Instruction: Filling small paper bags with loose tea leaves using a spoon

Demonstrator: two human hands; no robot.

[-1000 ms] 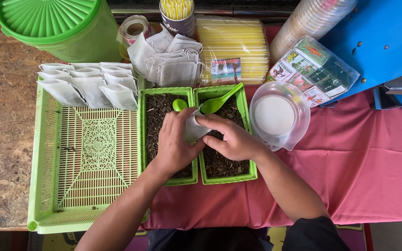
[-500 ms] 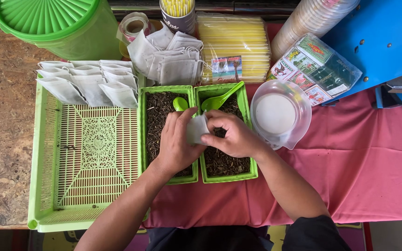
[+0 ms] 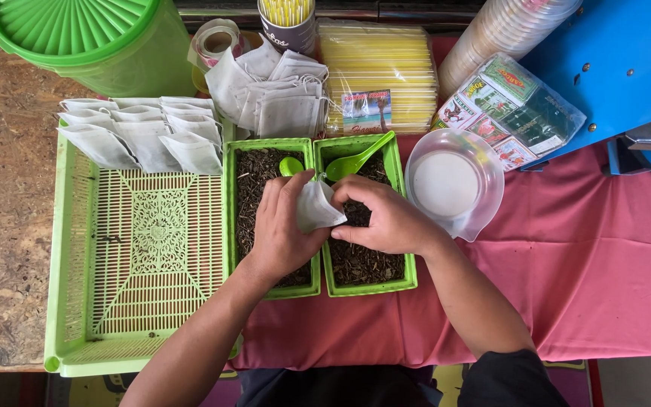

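White filter pouch (image 3: 316, 205) pinched by both hands, left hand (image 3: 280, 230) and right hand (image 3: 387, 218), fingers grasping it over twin green tea-leaf bins (image 3: 399, 280). Pink cloth (image 3: 582, 264) under bins; chipboard worktop (image 3: 5, 188) left of them, green mesh tray (image 3: 65, 249) between.

A green lidded bucket (image 3: 84, 38), yellow straw packs (image 3: 378, 75) and stacked cups (image 3: 499, 30) line the table's back.
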